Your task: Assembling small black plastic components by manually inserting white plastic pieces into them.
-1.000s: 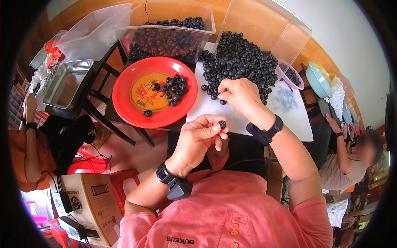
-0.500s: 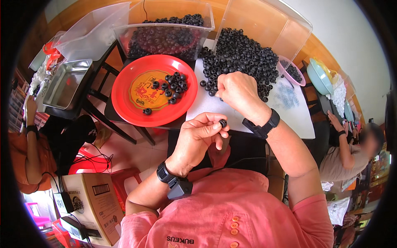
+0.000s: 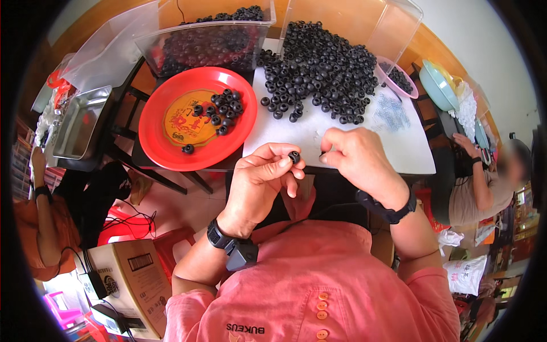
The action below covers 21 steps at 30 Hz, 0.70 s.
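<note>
My left hand (image 3: 253,179) pinches a black ring-shaped bead (image 3: 294,157) between thumb and forefinger, its hole showing. Close by on the right, my right hand (image 3: 362,157) has thumb and forefinger pressed together, with a tiny dark bit at their tips that is too small to name. Both hands are over the near edge of a white board (image 3: 419,154). Beyond them a heap of black beads (image 3: 325,68) spreads over the board. To the left, a red round tray (image 3: 154,148) holds several beads (image 3: 227,108), mostly at its right side.
Small clear bluish bits (image 3: 392,113) lie right of the heap. Clear plastic bins (image 3: 145,48) stand behind, one full of beads. A pink bowl (image 3: 415,85) and a metal pan (image 3: 85,125) flank the work area. A cardboard box (image 3: 134,285) sits lower left. People sit on both sides.
My right hand has come back from the edge of the bead heap toward my left hand. The left still pinches its bead. The whole view has shifted slightly.
</note>
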{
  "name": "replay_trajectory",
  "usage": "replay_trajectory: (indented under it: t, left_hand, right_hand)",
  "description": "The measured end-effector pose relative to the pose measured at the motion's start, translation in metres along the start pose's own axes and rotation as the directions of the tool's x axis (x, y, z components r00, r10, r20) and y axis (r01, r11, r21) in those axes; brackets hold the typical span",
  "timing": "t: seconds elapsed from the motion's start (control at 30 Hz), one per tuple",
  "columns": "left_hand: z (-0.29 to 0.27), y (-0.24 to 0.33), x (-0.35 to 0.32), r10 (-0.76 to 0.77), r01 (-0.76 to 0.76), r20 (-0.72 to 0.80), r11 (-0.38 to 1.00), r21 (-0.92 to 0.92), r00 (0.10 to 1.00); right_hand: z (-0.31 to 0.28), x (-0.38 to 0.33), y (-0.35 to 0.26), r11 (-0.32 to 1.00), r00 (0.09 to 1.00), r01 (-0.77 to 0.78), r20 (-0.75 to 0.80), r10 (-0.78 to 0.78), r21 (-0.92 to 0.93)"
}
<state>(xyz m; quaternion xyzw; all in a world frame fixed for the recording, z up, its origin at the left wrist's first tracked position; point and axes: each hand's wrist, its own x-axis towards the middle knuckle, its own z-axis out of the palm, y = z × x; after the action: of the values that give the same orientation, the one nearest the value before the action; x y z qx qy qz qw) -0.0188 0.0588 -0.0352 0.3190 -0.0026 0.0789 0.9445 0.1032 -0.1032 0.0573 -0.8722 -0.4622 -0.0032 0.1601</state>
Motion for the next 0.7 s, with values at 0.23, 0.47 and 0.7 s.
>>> replay_trajectory:
  t: [0.23,0.47,0.7]
  left_hand:
    - [0.007,0.0,0.0,0.02,-0.018,-0.029,0.997,0.077,0.999]
    - [0.013,0.0,0.0,0.033,-0.027,-0.065,0.996,0.089,0.997]
    - [0.029,0.008,-0.001,0.043,-0.013,-0.144,0.978,0.209,0.989]
  right_hand:
    - [0.03,-0.01,0.016,0.994,0.969,0.105,-0.221,-0.109,-0.031]
    - [0.042,-0.022,0.023,0.909,0.896,0.294,-0.247,-0.37,-0.295]
    - [0.05,-0.018,0.037,0.966,0.913,0.248,-0.313,-0.26,-0.079]
